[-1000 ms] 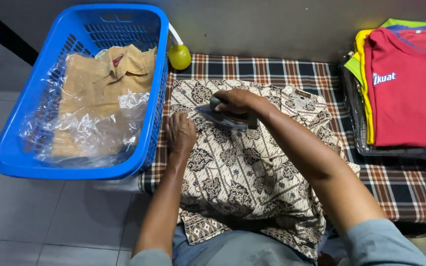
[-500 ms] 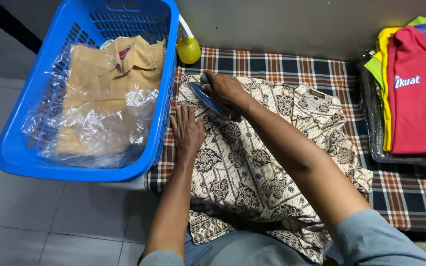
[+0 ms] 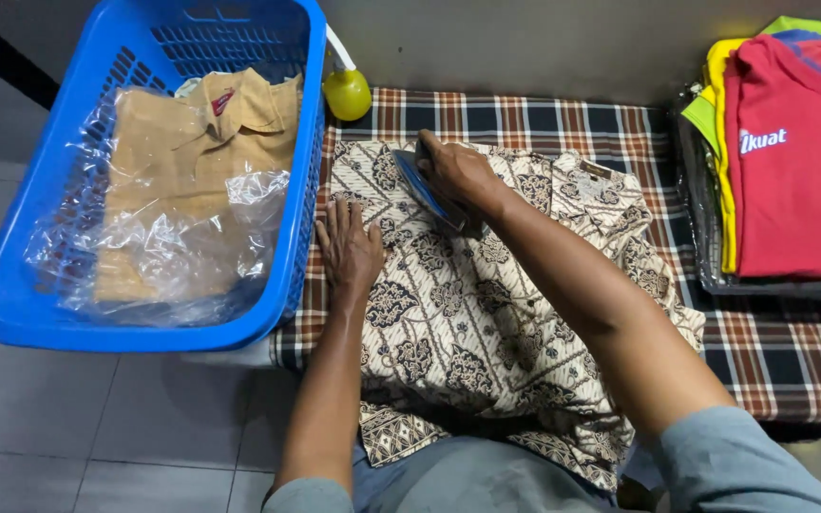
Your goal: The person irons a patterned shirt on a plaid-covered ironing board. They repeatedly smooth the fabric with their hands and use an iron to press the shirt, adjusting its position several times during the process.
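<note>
- One patterned shirt [image 3: 486, 313] lies spread over the checked cloth [image 3: 772, 361], its lower hem hanging off the near edge toward the person's lap; that near part looks rumpled and, by my guess, not yet pressed
- The left hand [image 3: 349, 249] lies flat on the shirt's left side, fingers together and stretched out, holding the fabric down
- The right hand [image 3: 458, 173] has its fingers clamped round the handle of the iron [image 3: 422, 186], which sits tilted on the upper left of the shirt, near the collar end; the work seems in mid-course
- A blue basket [image 3: 21, 237] to the left holds a tan shirt [image 3: 192, 161] in clear plastic; likely finished
- Farther off, a yellow spray bottle [image 3: 347, 92]; at right, a stack of folded shirts [image 3: 791, 161], red on top
</note>
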